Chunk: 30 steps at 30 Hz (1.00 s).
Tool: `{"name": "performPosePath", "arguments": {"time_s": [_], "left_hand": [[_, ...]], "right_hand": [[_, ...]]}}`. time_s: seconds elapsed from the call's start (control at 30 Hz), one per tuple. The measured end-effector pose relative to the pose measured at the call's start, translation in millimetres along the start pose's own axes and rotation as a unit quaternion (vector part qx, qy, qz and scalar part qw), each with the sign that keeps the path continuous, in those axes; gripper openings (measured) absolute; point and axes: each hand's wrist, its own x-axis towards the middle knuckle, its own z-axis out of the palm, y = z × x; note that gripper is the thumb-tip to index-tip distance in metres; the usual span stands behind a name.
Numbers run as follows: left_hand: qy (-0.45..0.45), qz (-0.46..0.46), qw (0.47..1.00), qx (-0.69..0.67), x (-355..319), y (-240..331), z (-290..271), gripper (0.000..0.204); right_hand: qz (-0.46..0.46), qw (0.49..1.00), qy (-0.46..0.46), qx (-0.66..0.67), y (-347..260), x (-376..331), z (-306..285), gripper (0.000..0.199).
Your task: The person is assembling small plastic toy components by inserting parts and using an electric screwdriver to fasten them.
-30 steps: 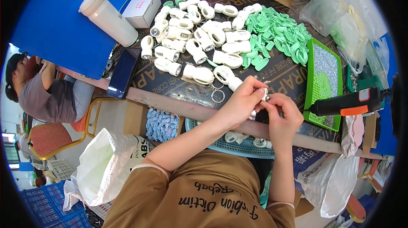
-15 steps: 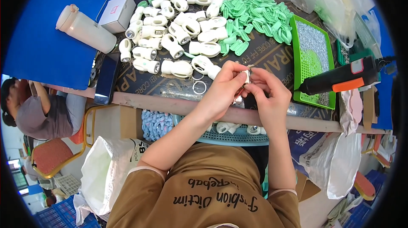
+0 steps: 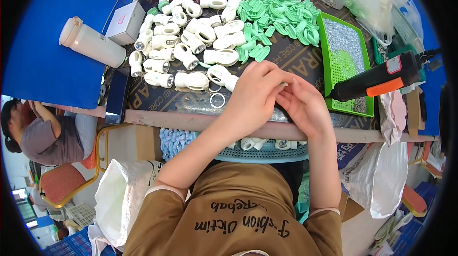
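My left hand (image 3: 255, 93) and my right hand (image 3: 309, 104) meet over the table's near edge, fingers closed together. Only a light tip of a small piece (image 3: 284, 84) shows between the fingertips; the fingers hide the rest, so its kind cannot be told. Just left of my left hand lie a metal split ring (image 3: 217, 100) and a white flashlight body (image 3: 222, 77). Beyond spreads a group of white flashlights (image 3: 192, 41) with looped handles. Beside them is a heap of flat green plastic parts (image 3: 281, 16).
At the right stands a green tray (image 3: 326, 72) of small metal parts, with a black and orange power screwdriver (image 3: 377, 83) over its edge. A white bottle (image 3: 93, 42), a white box (image 3: 125, 23) and a phone (image 3: 117, 96) are at left. A blue basket (image 3: 267, 155) sits below the edge.
My hands have drawn closer together and turned, and the white piece that showed between the fingertips is now mostly covered. The view has shifted slightly.
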Motion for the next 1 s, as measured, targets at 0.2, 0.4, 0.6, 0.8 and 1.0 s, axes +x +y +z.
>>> {"name": "performPosePath", "arguments": {"time_s": [0.2,0.4,0.6,0.8,1.0], "left_hand": [[-0.022,-0.178,0.953,-0.246,12,-3,-5,0.014],[-0.032,-0.276,0.806,-0.523,11,-17,-21,0.023],[-0.025,-0.278,0.827,-0.488,9,-13,-17,0.019],[-0.008,-0.272,0.865,-0.421,6,-15,-10,0.013],[0.012,-0.233,0.927,-0.293,4,-12,-8,0.010]], "right_hand": [[0.021,0.991,-0.052,0.121,0,5,0,0.025],[-0.180,0.798,0.083,-0.569,-11,-1,14,0.012],[-0.383,0.593,0.081,-0.704,-14,3,17,0.007],[-0.477,0.574,0.101,-0.658,-16,11,29,0.013],[-0.474,0.475,0.049,-0.739,-24,14,29,0.015]]}}
